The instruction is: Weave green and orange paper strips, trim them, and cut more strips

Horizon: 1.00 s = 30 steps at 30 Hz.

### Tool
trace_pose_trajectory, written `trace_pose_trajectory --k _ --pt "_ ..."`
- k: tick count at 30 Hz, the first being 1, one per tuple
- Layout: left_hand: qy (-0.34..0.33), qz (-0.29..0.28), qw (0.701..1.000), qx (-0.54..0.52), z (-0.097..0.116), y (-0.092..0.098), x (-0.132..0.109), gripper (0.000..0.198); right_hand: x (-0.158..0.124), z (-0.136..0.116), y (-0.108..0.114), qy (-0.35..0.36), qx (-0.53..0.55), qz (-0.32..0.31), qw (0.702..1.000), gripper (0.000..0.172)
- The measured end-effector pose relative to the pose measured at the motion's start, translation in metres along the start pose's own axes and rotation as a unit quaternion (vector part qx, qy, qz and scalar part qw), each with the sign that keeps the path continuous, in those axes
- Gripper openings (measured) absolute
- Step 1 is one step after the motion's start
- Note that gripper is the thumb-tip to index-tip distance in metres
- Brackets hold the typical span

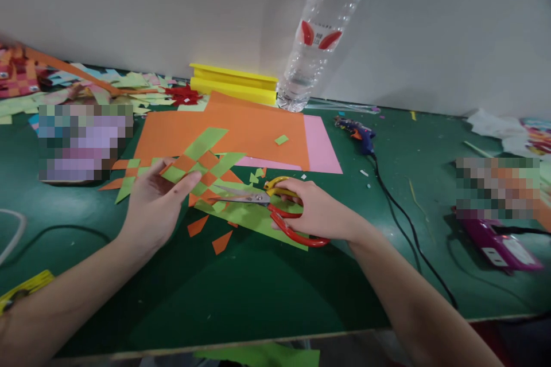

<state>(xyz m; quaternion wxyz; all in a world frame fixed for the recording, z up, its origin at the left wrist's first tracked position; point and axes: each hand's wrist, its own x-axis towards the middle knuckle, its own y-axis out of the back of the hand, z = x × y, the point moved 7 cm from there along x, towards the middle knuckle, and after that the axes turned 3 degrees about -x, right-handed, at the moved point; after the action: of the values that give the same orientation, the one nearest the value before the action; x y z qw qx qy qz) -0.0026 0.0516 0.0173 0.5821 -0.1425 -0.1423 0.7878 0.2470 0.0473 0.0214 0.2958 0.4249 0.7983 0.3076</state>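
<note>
Between the thumb and fingers of my left hand (157,206) is a woven paper piece (200,169) of orange and green strips, some strip ends sticking out. My right hand (321,206) is closed around the scissors (258,198), which have one yellow and one red handle. Their blades are parted and lie close to the lower right edge of the weave; whether they touch it I cannot tell. Below are a green paper sheet (275,229) and cut orange scraps (222,242). Another woven orange and green piece (131,171) lies left of my left hand.
Orange sheets (258,126) lie over pink paper (325,146) behind my hands. A plastic bottle (318,40) leans on the wall beside folded yellow paper (232,85). At right are a glue gun (359,133) with a cord and a magenta power strip (499,243). Paper strips (92,92) heap back left.
</note>
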Motion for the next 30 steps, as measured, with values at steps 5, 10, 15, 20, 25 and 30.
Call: trace_pose_trajectory --k 5,10,15,20,25,30 --pt "-0.004 -0.009 1.000 -0.002 0.002 -0.002 0.002 0.021 -0.002 -0.001 -0.001 -0.004 -0.006 -0.009 1.000 0.055" --pt "0.016 0.001 1.000 -0.014 0.000 -0.002 0.000 0.024 -0.002 -0.008 0.000 -0.001 -0.018 -0.018 1.000 0.051" --pt "0.021 0.003 1.000 -0.018 0.000 -0.003 0.000 0.025 -0.002 -0.009 0.000 0.004 -0.013 -0.018 1.000 0.051" --pt "0.029 0.007 1.000 -0.006 -0.002 0.000 0.001 0.028 -0.002 -0.009 0.000 0.014 -0.007 -0.021 1.000 0.046" --pt "0.026 0.008 1.000 0.004 -0.006 0.004 0.003 0.031 -0.002 -0.010 0.001 0.022 -0.012 -0.029 0.999 0.050" --pt "0.028 0.002 1.000 0.006 -0.008 0.003 0.003 0.034 -0.001 -0.009 0.002 0.004 -0.024 -0.036 0.999 0.052"
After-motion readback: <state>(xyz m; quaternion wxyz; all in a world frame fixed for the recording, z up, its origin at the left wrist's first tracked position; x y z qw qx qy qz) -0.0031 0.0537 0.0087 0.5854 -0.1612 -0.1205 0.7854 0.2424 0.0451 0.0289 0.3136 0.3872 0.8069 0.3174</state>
